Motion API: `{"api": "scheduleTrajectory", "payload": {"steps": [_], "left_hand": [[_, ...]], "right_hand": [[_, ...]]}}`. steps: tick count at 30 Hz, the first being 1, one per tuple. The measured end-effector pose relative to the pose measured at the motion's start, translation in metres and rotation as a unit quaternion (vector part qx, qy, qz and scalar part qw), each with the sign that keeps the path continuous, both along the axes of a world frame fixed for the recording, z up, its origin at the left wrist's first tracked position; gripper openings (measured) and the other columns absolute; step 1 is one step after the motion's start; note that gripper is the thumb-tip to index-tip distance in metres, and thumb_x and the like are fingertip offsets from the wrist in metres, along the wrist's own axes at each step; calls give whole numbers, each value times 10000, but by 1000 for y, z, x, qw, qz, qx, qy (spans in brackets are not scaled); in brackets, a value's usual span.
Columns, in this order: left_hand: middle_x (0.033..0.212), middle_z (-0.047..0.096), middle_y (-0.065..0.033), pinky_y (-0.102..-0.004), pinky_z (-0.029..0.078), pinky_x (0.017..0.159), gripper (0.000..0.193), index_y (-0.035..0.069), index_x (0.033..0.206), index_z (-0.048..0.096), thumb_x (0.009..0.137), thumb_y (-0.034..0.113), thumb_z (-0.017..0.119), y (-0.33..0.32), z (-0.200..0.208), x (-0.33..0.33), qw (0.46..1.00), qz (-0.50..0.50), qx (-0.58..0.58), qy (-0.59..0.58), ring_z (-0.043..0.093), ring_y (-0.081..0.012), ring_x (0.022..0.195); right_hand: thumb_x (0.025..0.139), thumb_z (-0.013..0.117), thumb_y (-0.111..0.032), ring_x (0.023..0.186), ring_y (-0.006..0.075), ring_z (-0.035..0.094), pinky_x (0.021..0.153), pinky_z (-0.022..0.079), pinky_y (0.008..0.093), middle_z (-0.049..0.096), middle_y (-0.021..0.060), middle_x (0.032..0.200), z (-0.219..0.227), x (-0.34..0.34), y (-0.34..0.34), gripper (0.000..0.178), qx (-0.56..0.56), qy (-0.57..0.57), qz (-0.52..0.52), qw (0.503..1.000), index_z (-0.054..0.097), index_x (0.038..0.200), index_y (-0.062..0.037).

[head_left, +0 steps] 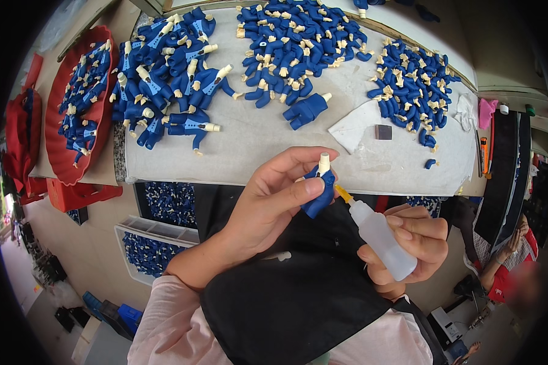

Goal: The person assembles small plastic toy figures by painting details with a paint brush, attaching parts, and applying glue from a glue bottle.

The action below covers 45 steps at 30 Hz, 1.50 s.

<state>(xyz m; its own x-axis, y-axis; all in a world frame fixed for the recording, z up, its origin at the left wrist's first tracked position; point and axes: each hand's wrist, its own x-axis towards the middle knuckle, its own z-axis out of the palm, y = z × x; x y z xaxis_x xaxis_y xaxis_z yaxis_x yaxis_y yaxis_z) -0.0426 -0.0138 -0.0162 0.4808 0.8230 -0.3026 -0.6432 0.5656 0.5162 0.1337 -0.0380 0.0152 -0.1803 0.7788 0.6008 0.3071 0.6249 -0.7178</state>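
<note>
My left hand (273,198) pinches a small blue figurine torso (320,198), its cream neck peg pointing up. In my right hand (411,240) is a translucent white squeeze bottle (380,236), tilted with its yellow nozzle (343,193) at the right side of the torso. Whether the nozzle tip touches the torso I cannot tell. Beyond my hands, a lone blue torso (305,111) lies on the pale worktop (249,143). To its left is a pile of torsos with arms (161,85); past it and to the right are heaps of blue arms with cream hands (411,85).
A red scalloped tray (53,131) of figurine parts stands at the left. On the worktop lie a white sheet (354,128), a small dark block (383,132) and an orange-handled tool (484,152). Below left is a parts bin (129,258); another person (510,267) is at the right.
</note>
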Motion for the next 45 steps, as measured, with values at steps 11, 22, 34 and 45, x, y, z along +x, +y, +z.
{"api": "scheduleTrajectory", "payload": {"steps": [11,22,34,45], "left_hand": [[933,540,-78,-283,408,789,346,46,1131,476,807,131,562,0,4,3,999,12,-3,41,538,-173,856],[940,544,-75,-283,412,795,338,46,1129,476,809,119,559,0,6,1,999,10,-6,38,533,-163,867],[1030,529,-83,-267,410,805,323,27,1133,468,818,57,538,1,2,0,1000,2,-8,-10,522,-137,890],[967,508,-143,-332,478,756,318,43,1116,470,805,73,533,3,-3,9,996,-22,-32,-82,547,-243,879]], "right_hand": [[560,800,-102,586,165,515,528,475,265,464,104,801,1,0,1,478,-4,17,24,1000,491,909,3],[582,786,-104,588,152,513,509,470,255,458,95,787,1,0,-1,452,-5,12,5,1000,495,914,-5],[611,766,-122,650,173,532,553,480,260,467,111,854,2,10,-3,462,6,76,-56,996,453,940,-31],[702,528,111,797,197,560,640,450,255,505,88,819,-23,124,4,217,-209,126,-239,940,497,882,-7]]}}
